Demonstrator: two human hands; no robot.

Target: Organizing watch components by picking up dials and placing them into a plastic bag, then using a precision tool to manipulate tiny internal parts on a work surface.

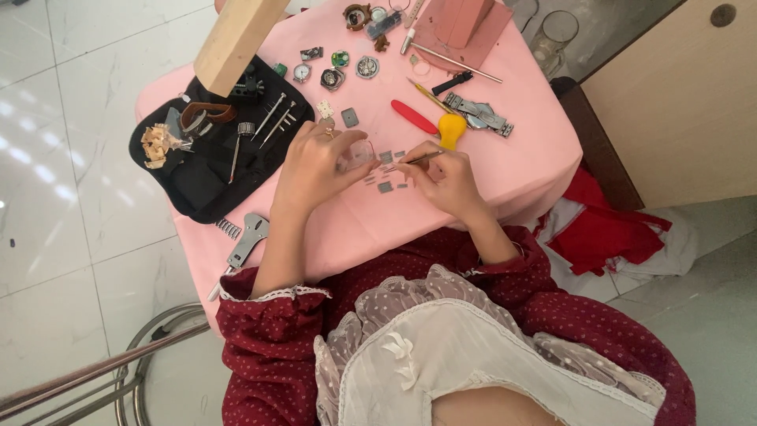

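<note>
My left hand [314,164] pinches a small clear plastic case [356,154] over the pink tablecloth [512,166]. My right hand [445,180] grips thin metal tweezers [416,160] whose tips point left toward the case. Several small grey metal pieces [385,186] lie on the cloth between and below both hands. A square grey piece [350,117] rests just above my left hand.
A black tool pouch [189,177] with screwdrivers lies at left, a wooden block [236,35] above it. Watch cases [367,67], a metal watch band [479,114], red [414,117] and yellow [451,128] tools sit farther back. A metal wrench tool [247,237] lies near the table edge.
</note>
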